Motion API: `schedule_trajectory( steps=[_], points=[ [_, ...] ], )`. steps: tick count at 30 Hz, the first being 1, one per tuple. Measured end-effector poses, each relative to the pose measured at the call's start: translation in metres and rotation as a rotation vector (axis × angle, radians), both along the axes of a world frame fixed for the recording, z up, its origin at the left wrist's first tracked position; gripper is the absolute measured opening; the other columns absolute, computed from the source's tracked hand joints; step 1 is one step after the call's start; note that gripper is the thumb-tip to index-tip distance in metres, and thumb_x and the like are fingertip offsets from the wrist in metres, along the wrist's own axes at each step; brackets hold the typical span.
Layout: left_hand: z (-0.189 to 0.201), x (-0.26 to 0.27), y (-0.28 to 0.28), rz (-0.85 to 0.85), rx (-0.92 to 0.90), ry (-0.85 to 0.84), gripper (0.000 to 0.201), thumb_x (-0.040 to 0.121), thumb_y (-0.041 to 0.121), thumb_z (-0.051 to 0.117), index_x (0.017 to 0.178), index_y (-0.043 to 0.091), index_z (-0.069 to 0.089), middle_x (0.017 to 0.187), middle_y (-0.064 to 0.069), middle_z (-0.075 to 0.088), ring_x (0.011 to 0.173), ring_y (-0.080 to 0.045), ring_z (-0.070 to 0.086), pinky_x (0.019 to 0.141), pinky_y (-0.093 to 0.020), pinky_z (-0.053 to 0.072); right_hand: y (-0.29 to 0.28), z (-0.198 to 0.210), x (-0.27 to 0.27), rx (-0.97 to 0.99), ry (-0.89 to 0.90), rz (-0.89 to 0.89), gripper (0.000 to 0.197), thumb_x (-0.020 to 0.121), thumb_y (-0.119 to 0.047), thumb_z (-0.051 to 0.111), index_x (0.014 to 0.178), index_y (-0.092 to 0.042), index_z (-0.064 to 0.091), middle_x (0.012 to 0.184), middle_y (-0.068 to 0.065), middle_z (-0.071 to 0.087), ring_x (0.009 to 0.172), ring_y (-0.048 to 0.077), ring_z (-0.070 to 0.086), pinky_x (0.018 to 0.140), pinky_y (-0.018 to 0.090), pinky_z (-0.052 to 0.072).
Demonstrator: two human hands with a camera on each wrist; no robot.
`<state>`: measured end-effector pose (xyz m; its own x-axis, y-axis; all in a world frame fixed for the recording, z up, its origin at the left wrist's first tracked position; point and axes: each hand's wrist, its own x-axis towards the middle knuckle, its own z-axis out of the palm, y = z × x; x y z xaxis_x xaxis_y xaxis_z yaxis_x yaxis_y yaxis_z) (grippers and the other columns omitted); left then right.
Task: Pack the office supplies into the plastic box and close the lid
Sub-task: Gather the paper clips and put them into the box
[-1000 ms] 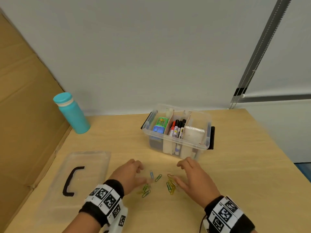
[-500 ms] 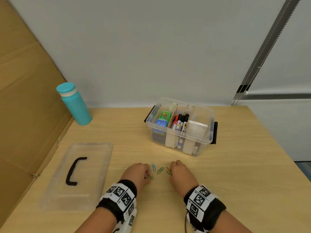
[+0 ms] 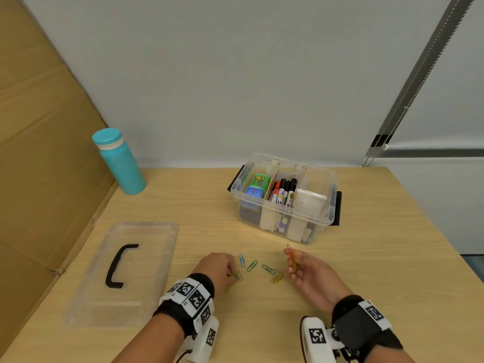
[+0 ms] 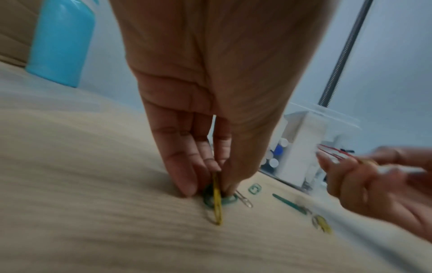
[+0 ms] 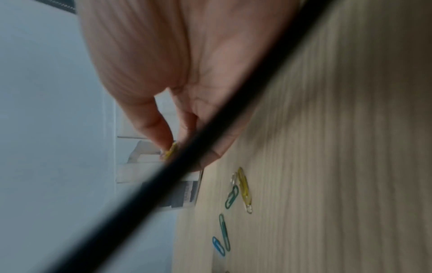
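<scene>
A clear plastic box point(image 3: 323, 220) with black latches stands open on the table, holding markers, a green and a blue item and a white block. Its clear lid point(image 3: 154, 237) with a black handle lies flat at the left. Several coloured paper clips point(image 3: 252, 265) lie loose in front of the box. My left hand point(image 3: 231, 273) is down on the table and pinches yellow and green clips point(image 4: 216, 199) between thumb and fingers. My right hand point(image 3: 293, 259) is lifted, palm turned up, and pinches red and yellow clips point(image 5: 170, 151).
A teal bottle point(image 3: 119, 162) stands at the back left beside a brown cardboard sheet point(image 3: 39, 153) that leans along the left edge. The wall runs close behind the box. The table's right edge point(image 3: 429, 224) drops off to the floor.
My right hand has lifted off the table with clips in its fingers and turned palm up. My left hand stays low, its fingers now closed on clips.
</scene>
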<state>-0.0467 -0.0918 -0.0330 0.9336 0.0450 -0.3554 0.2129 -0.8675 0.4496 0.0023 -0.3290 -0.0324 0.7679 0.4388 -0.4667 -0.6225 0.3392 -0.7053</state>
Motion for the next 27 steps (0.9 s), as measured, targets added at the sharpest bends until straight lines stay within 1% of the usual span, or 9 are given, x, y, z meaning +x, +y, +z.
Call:
schedule_trajectory(
  steps=[2,5,9,12,13,16,19,22,27],
  points=[
    [-0.002,-0.002,0.007,0.071,-0.146,-0.032,0.009,0.084,0.013,0.060,0.085,0.022,0.061,0.075,0.010,0.055,0.072,-0.009,0.055,0.072,-0.020,0.049,-0.004,-0.002,-0.001,0.061,0.065,-0.024,0.027,0.083,-0.014,0.048,0.104,0.000,0.058,0.081,0.009,0.055,0.068,0.018,0.052,0.057,0.025,0.052],
    [0.003,-0.007,0.019,0.341,-0.694,-0.013,0.020,0.092,0.001,0.050,0.089,0.016,0.064,0.077,-0.001,0.055,0.069,-0.011,0.060,0.067,-0.021,0.056,0.001,-0.002,0.000,-0.122,-0.006,0.070,0.020,0.094,-0.024,0.045,0.082,-0.011,0.053,0.069,0.006,0.050,0.059,0.016,0.047,0.051,0.025,0.044],
    [0.016,-0.014,0.025,0.702,-1.309,0.025,0.025,0.095,-0.003,0.036,0.086,0.005,0.057,0.078,-0.008,0.054,0.069,-0.018,0.060,0.057,-0.023,0.057,0.009,0.003,0.001,-0.611,-0.384,0.299,0.029,0.098,-0.028,0.044,0.073,-0.014,0.046,0.062,0.001,0.044,0.051,0.011,0.041,0.050,0.023,0.033],
    [0.015,-0.018,0.031,0.846,-1.540,0.028,0.024,0.087,-0.001,0.031,0.074,0.008,0.049,0.070,-0.007,0.049,0.057,-0.018,0.055,0.047,-0.023,0.052,0.013,0.003,0.005,-0.954,-0.753,0.502,0.011,0.096,-0.024,0.048,0.089,-0.017,0.052,0.068,-0.007,0.051,0.060,0.006,0.047,0.057,0.016,0.037],
    [0.015,-0.019,0.032,0.853,-1.536,0.036,0.023,0.085,0.000,0.030,0.073,0.009,0.048,0.067,-0.006,0.047,0.052,-0.016,0.052,0.044,-0.022,0.048,0.013,0.003,0.006,-1.040,-0.845,0.587,0.005,0.094,-0.025,0.052,0.096,-0.020,0.052,0.067,-0.010,0.049,0.059,0.004,0.045,0.056,0.016,0.037],
    [0.014,-0.022,0.027,0.804,-1.351,0.055,0.022,0.085,0.006,0.031,0.072,0.011,0.047,0.057,0.000,0.038,0.045,-0.012,0.037,0.040,-0.021,0.032,0.017,0.003,0.008,-1.250,-0.927,0.800,0.020,0.090,-0.026,0.056,0.108,-0.025,0.045,0.065,-0.012,0.043,0.058,0.004,0.042,0.057,0.021,0.038],
    [0.010,-0.025,0.023,0.540,-0.787,0.012,0.024,0.094,0.016,0.044,0.071,0.014,0.052,0.057,0.004,0.038,0.046,-0.008,0.034,0.044,-0.020,0.026,0.019,0.004,0.012,-1.322,-0.982,0.815,0.012,0.093,-0.025,0.049,0.105,-0.023,0.048,0.072,-0.011,0.048,0.071,0.013,0.051,0.069,0.028,0.044],
    [0.002,-0.030,0.019,0.273,-0.272,-0.033,0.024,0.081,0.038,0.067,0.074,0.021,0.053,0.069,0.009,0.050,0.062,-0.005,0.045,0.057,-0.019,0.035,0.026,0.004,0.009,-1.408,-1.035,0.870,0.013,0.097,-0.024,0.040,0.107,-0.017,0.046,0.089,0.000,0.057,0.081,0.021,0.056,0.069,0.032,0.044],
    [-0.003,-0.032,0.006,0.199,-0.094,-0.008,0.028,0.076,0.038,0.072,0.078,0.024,0.048,0.077,0.011,0.049,0.075,-0.010,0.049,0.061,-0.019,0.037,0.042,-0.002,0.001,-1.617,-1.112,0.916,0.026,0.097,-0.011,0.029,0.120,-0.009,0.039,0.109,0.010,0.061,0.092,0.027,0.058,0.067,0.032,0.035]
  ],
)
